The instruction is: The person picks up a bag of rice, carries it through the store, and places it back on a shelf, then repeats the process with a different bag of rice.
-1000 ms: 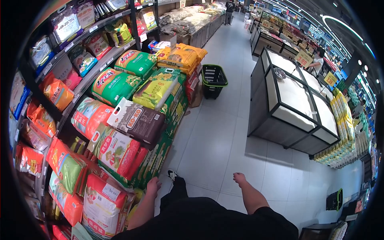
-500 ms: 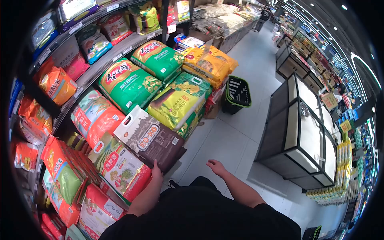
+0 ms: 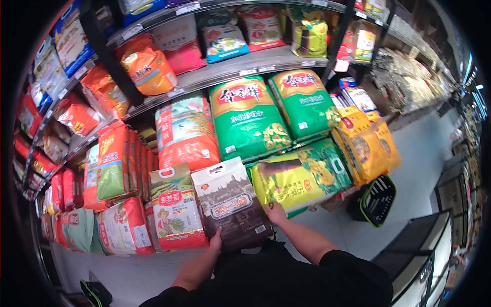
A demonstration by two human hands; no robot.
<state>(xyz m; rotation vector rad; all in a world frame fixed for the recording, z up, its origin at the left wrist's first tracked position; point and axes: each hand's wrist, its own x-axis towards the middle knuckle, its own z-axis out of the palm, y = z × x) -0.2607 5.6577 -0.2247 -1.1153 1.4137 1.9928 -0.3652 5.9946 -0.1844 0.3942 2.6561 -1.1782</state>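
A brown and white rice bag [image 3: 232, 207] with a handle slot at its top leans upright in front of me. My left hand [image 3: 216, 241] is at its lower left edge, thumb up along the side and the other fingers mostly hidden. Against its right edge, my right hand [image 3: 276, 213] has curled fingers, close to the yellow-green rice bag [image 3: 286, 179] lying on its side. A red and white rice bag [image 3: 176, 215] stands immediately to the left of the brown one.
Green rice bags [image 3: 250, 120] and a red one [image 3: 186, 133] lie behind. Orange-yellow bags [image 3: 365, 146] are stacked at the right, beside a black and green shopping basket [image 3: 377, 202] on the floor. Shelves [image 3: 220, 74] of bags rise at the back; another basket [image 3: 95, 292] sits lower left.
My view has turned left to face the shelves. My right hand has come from over the floor to the brown bag's right edge. My left hand stays at the bag.
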